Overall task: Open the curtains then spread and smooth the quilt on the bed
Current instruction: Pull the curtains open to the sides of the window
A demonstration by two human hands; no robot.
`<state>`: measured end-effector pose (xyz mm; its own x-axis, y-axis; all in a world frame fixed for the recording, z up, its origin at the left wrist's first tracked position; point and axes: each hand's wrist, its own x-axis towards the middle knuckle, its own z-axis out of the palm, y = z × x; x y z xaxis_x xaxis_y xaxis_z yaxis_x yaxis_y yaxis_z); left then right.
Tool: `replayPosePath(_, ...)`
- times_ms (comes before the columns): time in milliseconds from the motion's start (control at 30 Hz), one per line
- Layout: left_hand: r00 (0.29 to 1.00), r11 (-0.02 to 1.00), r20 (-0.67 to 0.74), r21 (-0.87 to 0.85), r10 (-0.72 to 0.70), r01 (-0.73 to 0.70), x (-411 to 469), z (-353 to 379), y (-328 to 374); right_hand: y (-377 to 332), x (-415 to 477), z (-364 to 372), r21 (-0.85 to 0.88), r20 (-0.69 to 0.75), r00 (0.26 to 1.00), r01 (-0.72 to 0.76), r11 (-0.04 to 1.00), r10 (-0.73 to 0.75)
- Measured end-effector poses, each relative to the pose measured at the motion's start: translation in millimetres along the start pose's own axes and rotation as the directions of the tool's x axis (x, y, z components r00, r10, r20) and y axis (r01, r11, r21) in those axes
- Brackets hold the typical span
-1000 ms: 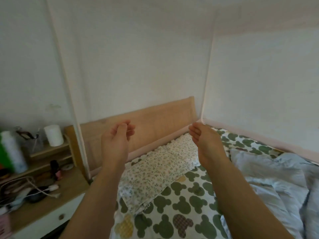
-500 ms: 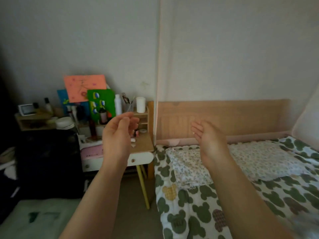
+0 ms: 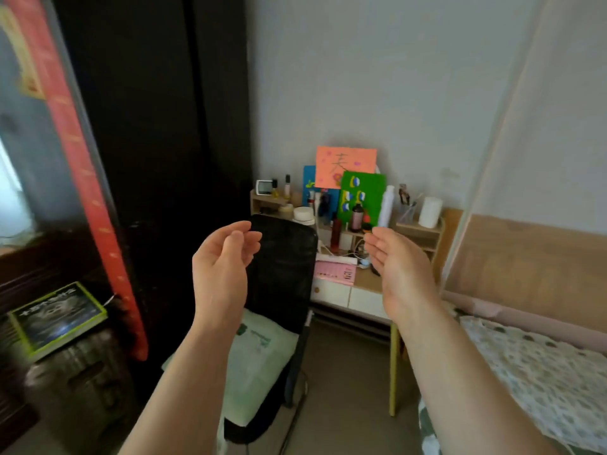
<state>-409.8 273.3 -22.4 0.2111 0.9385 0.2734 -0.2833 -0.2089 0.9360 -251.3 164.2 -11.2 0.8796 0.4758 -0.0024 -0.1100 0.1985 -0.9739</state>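
Note:
My left hand (image 3: 223,267) and my right hand (image 3: 399,267) are raised in front of me, palms facing each other, fingers loosely apart, holding nothing. Only a corner of the bed (image 3: 538,372) shows at the lower right, with a floral pillow on a green-patterned sheet and a wooden headboard (image 3: 525,257) behind it. A sheer mosquito net (image 3: 558,126) hangs over the bed. The quilt is out of view. No curtain is clearly visible; a bright pane shows at the far left edge (image 3: 10,192).
A black mesh chair (image 3: 282,274) with a pale green cushion stands right in front of me. Behind it is a small cluttered desk (image 3: 348,290) with bottles and coloured cards. A dark wardrobe (image 3: 157,159) fills the left, with a suitcase and a book (image 3: 56,316) below.
My view has swung left, away from the bed and headboard toward the desk, chair and dark wardrobe. Both hands stay raised and empty in the same pose.

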Motion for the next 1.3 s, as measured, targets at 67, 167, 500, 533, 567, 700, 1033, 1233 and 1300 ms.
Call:
replayPosePath(67,0.999,1.0,-0.049,0.003,-0.002,0.002,11.4,-29.6,5.5,5.3,-3.6,31.6,-0.003,0.062,0.998,-0.003,1.0,0.003)
replayPosePath(167,0.989,0.999,-0.144,0.031,0.028,-0.024,33.1,-86.4,12.8,18.0,-13.2,93.7,0.006,0.162,0.987,-0.005,1.0,0.004)
replayPosePath(500,0.909,0.994,-0.404,0.043,0.105,-0.096,100.8,-298.3,57.1,57.7,-96.0,316.6,-0.022,0.416,0.906,-0.074,0.997,0.076)
replayPosePath(533,0.9,0.994,-0.422,0.056,0.112,-0.097,105.9,-318.4,61.7,60.5,-106.1,336.7,-0.02,0.433,0.898,-0.072,0.997,0.073)
replayPosePath(567,0.89,0.993,-0.44,0.073,0.12,-0.098,110.1,-336.9,65.8,63.3,-115.2,354.9,-0.015,0.455,0.888,-0.072,0.997,0.071)
replayPosePath(700,0.843,0.981,-0.509,0.166,0.174,-0.102,125.8,-420.8,85.0,79.5,-154.3,438.9,0.051,0.541,0.84,-0.095,0.994,0.052)
replayPosePath(1033,0.718,0.957,-0.654,0.285,0.238,-0.058,142.2,-575.0,106.1,121.3,-229.0,589.2,0.023,0.731,0.677,-0.147,0.989,0.084)
replayPosePath(1233,0.643,0.942,-0.714,0.335,0.276,-0.033,162.4,-625.8,105.3,142.3,-249.3,659.6,-0.01,0.802,0.588,-0.164,0.986,0.106)
replayPosePath(1300,0.622,0.938,-0.73,0.344,0.284,-0.024,174.1,-641.1,103.1,149.3,-252.3,683.5,-0.019,0.817,0.565,-0.168,0.986,0.112)
